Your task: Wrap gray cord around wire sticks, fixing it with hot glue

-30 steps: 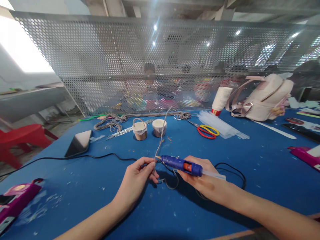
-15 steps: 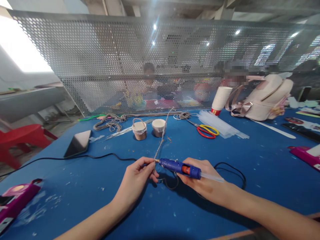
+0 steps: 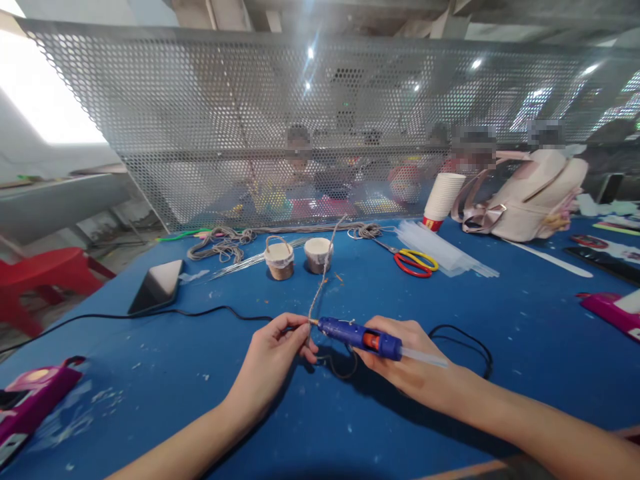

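Observation:
My left hand [image 3: 281, 347] pinches a thin grey cord [image 3: 320, 291] that rises away from me and leans to the right. In my right hand [image 3: 407, 360] is a blue hot glue gun [image 3: 345, 331], its nozzle pointing left and touching or nearly touching the cord at my left fingertips. A clear glue stick [image 3: 425, 357] juts from the gun's back end. Beyond the hands stand two small cups wrapped in cord: one cup with a handle [image 3: 280, 261], and another cup without one [image 3: 317, 256], partly behind the cord's upper end.
Scissors [image 3: 415, 262], clear glue sticks [image 3: 440, 250], stacked paper cups [image 3: 443, 200] and a light backpack [image 3: 530, 197] lie at the back right. A phone [image 3: 157, 287] and grey cord bundle [image 3: 220, 245] are on the left. A black cable [image 3: 200, 311] crosses the table below a perforated screen [image 3: 250, 100].
Almost nothing differs. Both hands, the cord and the glue gun hold practically the same position, with only a very slight shift of the view.

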Action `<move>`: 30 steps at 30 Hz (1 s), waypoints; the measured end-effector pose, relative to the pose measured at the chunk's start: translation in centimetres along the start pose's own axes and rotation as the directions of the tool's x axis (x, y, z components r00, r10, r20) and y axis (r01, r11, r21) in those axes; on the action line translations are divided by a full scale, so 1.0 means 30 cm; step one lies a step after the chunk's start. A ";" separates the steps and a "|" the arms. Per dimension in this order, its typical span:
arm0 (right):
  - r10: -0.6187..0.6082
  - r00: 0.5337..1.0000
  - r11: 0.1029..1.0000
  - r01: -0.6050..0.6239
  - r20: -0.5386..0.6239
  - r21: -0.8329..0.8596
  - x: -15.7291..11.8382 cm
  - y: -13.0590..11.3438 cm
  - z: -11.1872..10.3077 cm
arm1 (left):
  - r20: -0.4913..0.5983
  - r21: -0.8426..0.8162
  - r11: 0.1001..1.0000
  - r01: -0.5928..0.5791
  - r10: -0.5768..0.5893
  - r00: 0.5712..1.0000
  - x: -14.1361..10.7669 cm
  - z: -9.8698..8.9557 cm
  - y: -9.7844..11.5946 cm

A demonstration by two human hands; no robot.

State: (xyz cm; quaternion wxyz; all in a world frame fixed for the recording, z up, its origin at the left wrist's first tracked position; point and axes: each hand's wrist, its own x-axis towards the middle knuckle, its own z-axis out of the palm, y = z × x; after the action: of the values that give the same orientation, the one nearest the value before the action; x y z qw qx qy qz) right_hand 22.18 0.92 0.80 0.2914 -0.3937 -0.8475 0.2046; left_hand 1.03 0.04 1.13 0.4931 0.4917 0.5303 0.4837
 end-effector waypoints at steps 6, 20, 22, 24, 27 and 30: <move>0.010 1.000 1.000 -0.010 0.010 0.017 0.000 0.001 0.000 | 0.012 -0.019 1.000 -0.005 0.006 1.000 0.003 -0.001 -0.001; 0.034 0.999 0.999 -0.034 0.020 -0.008 0.005 -0.008 -0.006 | 0.006 -0.019 1.000 -0.011 0.011 1.000 0.011 -0.005 -0.011; 0.042 0.999 0.999 -0.042 0.020 -0.023 0.006 -0.012 -0.009 | 0.003 -0.014 1.000 -0.013 0.013 1.000 0.009 -0.006 -0.008; 0.029 0.999 0.999 -0.028 0.023 -0.045 0.007 -0.012 -0.009 | -0.002 -0.012 1.000 -0.015 0.015 1.000 0.007 -0.007 -0.006; 0.006 1.000 0.999 -0.005 0.015 -0.045 0.008 -0.008 -0.004 | -0.002 -0.012 1.000 -0.018 0.018 1.000 0.006 -0.007 -0.005; 0.028 0.999 0.999 -0.028 -0.022 0.018 0.014 -0.008 0.003 | 0.004 -0.008 1.000 -0.018 0.018 1.000 0.008 -0.007 -0.006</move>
State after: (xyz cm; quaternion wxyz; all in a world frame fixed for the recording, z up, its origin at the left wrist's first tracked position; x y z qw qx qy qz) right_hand 21.77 1.10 1.00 0.3016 -0.4053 -0.8366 0.2119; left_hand 0.82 0.27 0.93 0.4916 0.4957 0.5228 0.4891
